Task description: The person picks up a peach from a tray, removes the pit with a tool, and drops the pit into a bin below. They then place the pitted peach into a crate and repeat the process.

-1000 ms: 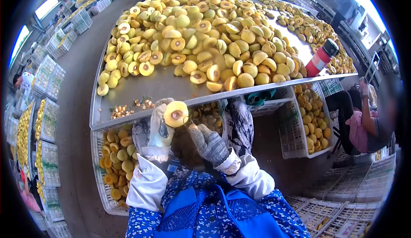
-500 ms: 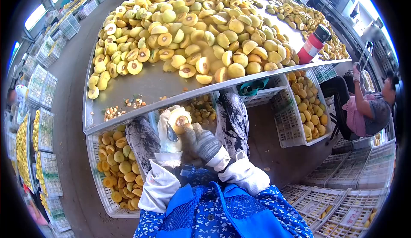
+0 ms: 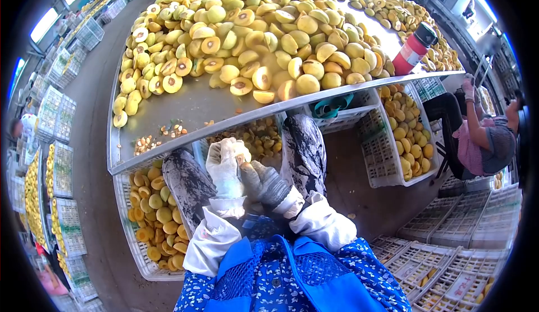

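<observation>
My left hand (image 3: 223, 168), in a whitish glove, is closed round a yellow peach half (image 3: 242, 154), of which only a little shows. My right hand (image 3: 261, 184), in a grey glove, is curled right beside it, its fingertips close to the fruit. Whatever the right fingers hold is hidden. Both hands are above my lap, just below the near edge of the metal table (image 3: 185, 100). On that table lies a big heap of halved yellow peaches (image 3: 247, 37), some with brown pits showing. Small pit pieces (image 3: 147, 145) are scattered at the near left corner.
A crate of peach halves (image 3: 147, 267) stands at my left leg, another crate (image 3: 375, 160) to the right under the table. A red bottle (image 3: 412, 51) stands near the table's right edge. A seated person (image 3: 485, 138) is at the right, near stacked crates (image 3: 449, 270).
My left hand has closed further over the peach half, whose cut face and pit no longer show. My right fingers have drawn slightly down from it. The view has shifted a little.
</observation>
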Demonstrator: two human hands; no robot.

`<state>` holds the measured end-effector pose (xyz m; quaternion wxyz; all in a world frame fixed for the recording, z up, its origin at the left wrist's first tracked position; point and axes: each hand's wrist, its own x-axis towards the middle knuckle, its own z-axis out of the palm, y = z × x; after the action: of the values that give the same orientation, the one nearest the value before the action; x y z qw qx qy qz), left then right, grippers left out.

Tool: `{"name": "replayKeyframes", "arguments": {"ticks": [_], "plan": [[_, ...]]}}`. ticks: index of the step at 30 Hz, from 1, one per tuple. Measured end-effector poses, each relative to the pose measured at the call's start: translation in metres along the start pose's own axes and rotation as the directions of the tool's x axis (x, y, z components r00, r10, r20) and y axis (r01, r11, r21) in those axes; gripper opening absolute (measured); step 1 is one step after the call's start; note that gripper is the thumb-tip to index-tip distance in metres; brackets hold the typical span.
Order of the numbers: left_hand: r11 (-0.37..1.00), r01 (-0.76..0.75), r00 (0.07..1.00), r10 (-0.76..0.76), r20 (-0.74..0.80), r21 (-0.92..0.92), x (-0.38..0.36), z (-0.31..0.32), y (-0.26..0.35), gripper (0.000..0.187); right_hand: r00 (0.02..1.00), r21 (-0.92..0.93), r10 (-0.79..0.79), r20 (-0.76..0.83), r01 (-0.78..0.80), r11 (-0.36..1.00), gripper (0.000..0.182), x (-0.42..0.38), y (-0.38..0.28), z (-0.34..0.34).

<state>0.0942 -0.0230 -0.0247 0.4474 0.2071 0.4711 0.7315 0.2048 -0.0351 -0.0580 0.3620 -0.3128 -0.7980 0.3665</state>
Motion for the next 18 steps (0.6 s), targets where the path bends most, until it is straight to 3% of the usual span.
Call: {"name": "replayKeyframes", "arguments": {"ticks": [1, 2, 3, 4, 5, 7, 8, 9, 10, 13, 15, 16, 17, 18], "plan": [[1.0, 0.003, 1.0, -0.003, -0.005, -0.003, -0.001, 0.005, 0.002, 0.018, 0.999, 0.112, 0.033, 0.011, -0.034, 0.993, 0.05, 0.0, 0.003, 0.001], [1.0, 0.003, 1.0, -0.004, -0.017, -0.008, -0.003, 0.011, 0.003, 0.016, 0.995, 0.257, 0.081, 0.056, -0.093, 0.962, 0.037, 0.001, 0.008, -0.001], [1.0, -0.005, 0.999, 0.005, -0.044, -0.015, -0.004, 0.013, 0.004, 0.014, 0.999, 0.098, -0.051, -0.004, 0.051, 0.994, 0.032, -0.002, 0.02, 0.005], [1.0, -0.029, 0.998, 0.028, 0.059, 0.012, -0.001, 0.006, 0.0, 0.01, 0.981, -0.078, -0.182, -0.065, 0.177, 0.981, 0.032, 0.0, 0.019, 0.005], [0.999, -0.008, 0.993, 0.012, 0.12, -0.032, -0.002, 0.003, 0.001, 0.007, 0.995, -0.125, -0.098, 0.034, 0.101, 0.987, 0.034, -0.005, 0.011, -0.005], [0.997, -0.016, 0.987, 0.004, 0.16, 0.075, -0.002, 0.001, 0.001, 0.003, 0.977, 0.003, 0.067, 0.202, -0.069, 0.998, 0.037, -0.001, -0.005, -0.027], [0.998, -0.054, 0.971, 0.043, 0.235, 0.041, -0.002, 0.0, 0.001, 0.004, 0.945, 0.165, 0.153, 0.29, -0.207, 0.964, 0.037, 0.0, 0.0, -0.032], [0.994, 0.016, 0.961, -0.046, 0.271, 0.11, -0.002, -0.002, 0.006, 0.005, 0.89, 0.292, 0.237, 0.389, -0.363, 0.885, 0.037, 0.001, 0.006, -0.038], [0.99, -0.001, 0.958, -0.04, 0.283, 0.143, -0.001, -0.004, -0.003, 0.006, 0.816, 0.377, 0.315, 0.484, -0.52, 0.766, 0.037, 0.001, 0.012, -0.043], [0.994, 0.108, 0.938, -0.105, 0.332, 0.01, -0.006, -0.006, 0.002, 0.007, 0.578, 0.47, 0.475, 0.664, -0.816, 0.336, 0.038, 0.011, -0.012, -0.052], [0.991, 0.097, 0.941, -0.063, 0.332, -0.088, -0.007, -0.005, 0.006, 0.008, 0.727, 0.728, 0.318, 0.609, -0.671, 0.138, 0.041, -0.006, 0.003, -0.035], [0.98, 0.134, 0.948, -0.083, 0.307, -0.149, -0.008, -0.008, 0.007, 0.008, 0.722, 0.733, 0.157, 0.674, -0.679, -0.025, 0.042, -0.002, -0.022, -0.032], [0.962, 0.175, 0.951, -0.111, 0.288, -0.207, -0.007, -0.013, 0.009, 0.009, 0.705, 0.798, 0.42, 0.571, -0.597, -0.083, 0.045, -0.002, -0.03, -0.009], [0.939, 0.223, 0.949, -0.147, 0.28, -0.261, -0.007, -0.018, 0.011, 0.009, 0.615, 0.865, 0.659, 0.432, -0.49, -0.11, 0.048, -0.002, -0.03, 0.01]]}}
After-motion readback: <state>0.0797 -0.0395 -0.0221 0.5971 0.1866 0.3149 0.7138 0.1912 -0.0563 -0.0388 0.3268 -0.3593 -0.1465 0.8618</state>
